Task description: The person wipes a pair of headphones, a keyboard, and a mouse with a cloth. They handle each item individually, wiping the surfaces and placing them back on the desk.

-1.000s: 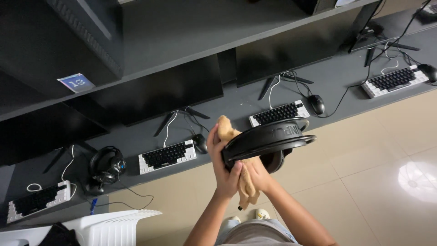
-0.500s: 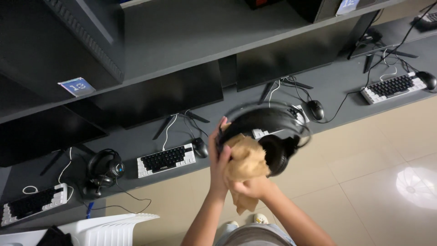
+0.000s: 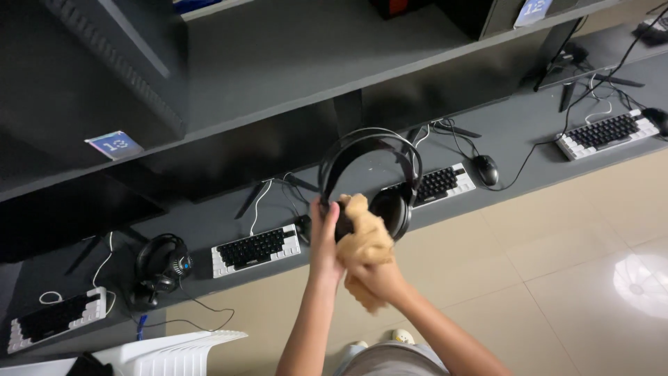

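On the dark shelf at far left we see a small blue card (image 3: 115, 145), almost square and a little tilted, with pale signs on it. A second blue card (image 3: 534, 12) of the same kind stands at the far right, near the top edge. We do not find other packages or labels.

The long grey desk (image 3: 515, 150) runs from near left to far right, and its near edge meets the beige tiled floor (image 3: 557, 244). On the desk lie several white keyboards with black keys: one at the far left (image 3: 54, 319), one left of the hands (image 3: 255, 250), one behind the hands (image 3: 440, 184) and one at far right (image 3: 605, 134). A black mouse (image 3: 486, 169) is just beside the third keyboard, and a second black headset (image 3: 161, 268) rests on the desk at left. The floor at right is wide and open (only a bright reflection is there). A white chair back (image 3: 174, 351) shows at the near left edge.

Our left hand (image 3: 324, 240) is closed around the left ear cup of the black headset (image 3: 369, 177), which is held upright in the air above the desk edge. Our right hand (image 3: 376, 278) is clenched on a tan cloth (image 3: 363, 240), and the cloth is pressed against the headset between both ear cups.
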